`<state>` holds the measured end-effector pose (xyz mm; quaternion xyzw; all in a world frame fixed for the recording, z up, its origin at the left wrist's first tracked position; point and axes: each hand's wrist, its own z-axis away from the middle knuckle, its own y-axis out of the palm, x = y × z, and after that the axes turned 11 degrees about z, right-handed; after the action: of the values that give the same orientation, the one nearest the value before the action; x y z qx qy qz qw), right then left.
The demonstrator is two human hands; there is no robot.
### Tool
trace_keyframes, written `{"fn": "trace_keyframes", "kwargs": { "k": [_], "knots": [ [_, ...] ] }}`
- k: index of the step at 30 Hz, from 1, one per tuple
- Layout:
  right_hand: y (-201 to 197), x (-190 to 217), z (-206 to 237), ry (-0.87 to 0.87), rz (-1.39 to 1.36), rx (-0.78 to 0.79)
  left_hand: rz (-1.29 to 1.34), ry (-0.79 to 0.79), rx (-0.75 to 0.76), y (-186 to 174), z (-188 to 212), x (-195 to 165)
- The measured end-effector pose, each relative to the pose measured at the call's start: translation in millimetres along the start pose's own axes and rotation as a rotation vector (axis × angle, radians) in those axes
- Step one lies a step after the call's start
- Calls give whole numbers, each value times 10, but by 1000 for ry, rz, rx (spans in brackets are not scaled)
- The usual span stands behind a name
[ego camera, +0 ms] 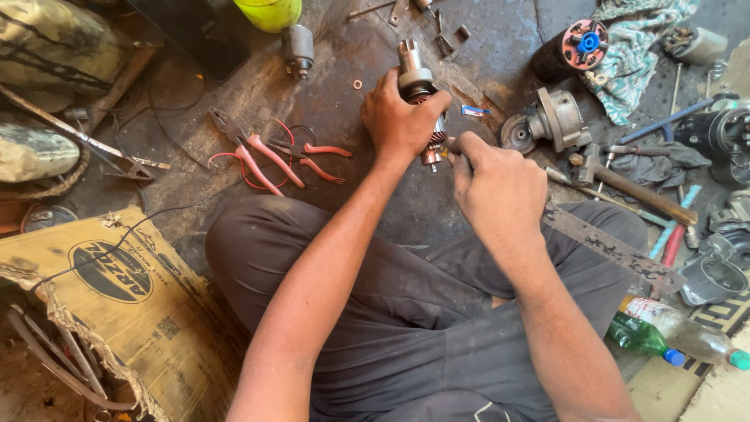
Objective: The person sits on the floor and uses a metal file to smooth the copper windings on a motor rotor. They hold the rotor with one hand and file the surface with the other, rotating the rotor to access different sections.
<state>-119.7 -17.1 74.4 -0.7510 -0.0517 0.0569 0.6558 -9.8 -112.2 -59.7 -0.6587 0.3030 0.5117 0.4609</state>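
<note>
Over the lap: a motor armature [418,86] is held above the oily floor [336,101], just ahead of the crossed legs.
Axis: the armature's long axis is seen running almost straight away from the person, its pale geared shaft end pointed far, its copper end pointed near.
Left hand [401,117]: it is wrapped over the armature's middle, fingers clenched round the body so the windings are mostly hidden.
Right hand [500,187]: it is closed at the armature's near end, fingertips pinched on something small there; what is gripped cannot be told.
Left of the hands: red-handled pliers [262,156] are laid on the floor, well apart.
Right of the hands: a grey motor housing [547,121], a hammer [625,184] and a flat metal strip [613,250] are laid near.
Far right: a green bottle [644,337] is lying beside the knee.
</note>
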Motion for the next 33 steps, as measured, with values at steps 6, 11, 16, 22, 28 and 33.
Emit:
{"fn": "trace_keyframes", "kwargs": {
  "k": [6, 11, 16, 22, 28, 33],
  "knots": [
    [-17, 99, 37, -31, 56, -31, 10, -38, 5, 12, -18, -12],
    [128, 108, 113, -37, 99, 26, 88, -114, 17, -28, -22, -64],
    [237, -33, 428, -459, 73, 492, 239, -119, 56, -108, -10, -137],
    [117, -204, 565, 126, -15, 437, 161, 56, 26, -139, -2, -59],
    [-76, -241, 329, 74, -353, -57, 176, 36, 126, -107, -16, 9],
    [-63, -66, 190, 62, -323, -88, 177, 135, 82, -115, -20, 14]
  ]
}}
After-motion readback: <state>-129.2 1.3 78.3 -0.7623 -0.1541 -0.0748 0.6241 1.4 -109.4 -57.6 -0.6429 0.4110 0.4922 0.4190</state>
